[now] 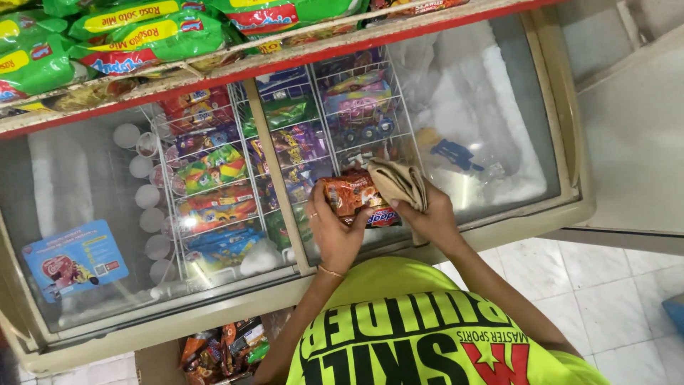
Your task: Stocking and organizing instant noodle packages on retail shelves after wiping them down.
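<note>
My left hand [335, 232], with a ring and a thin bracelet, grips an orange snack packet [347, 194] over the glass lid of a chest freezer [499, 228]. My right hand [429, 217] clutches a folded beige cloth [399, 182], pressed against the packet's right side. Its fingers also touch the packet's lower end. Both hands meet above the freezer's middle divider, near the front rim.
White wire baskets [214, 185] inside the freezer hold several colourful ice-cream packets, with a column of white cups [146, 196] at their left. A blue sticker [75, 258] is on the glass. Green noodle packets [142, 36] lie on the red-edged shelf above. Snack packets [221, 349] sit below, beside white floor tiles [613, 299].
</note>
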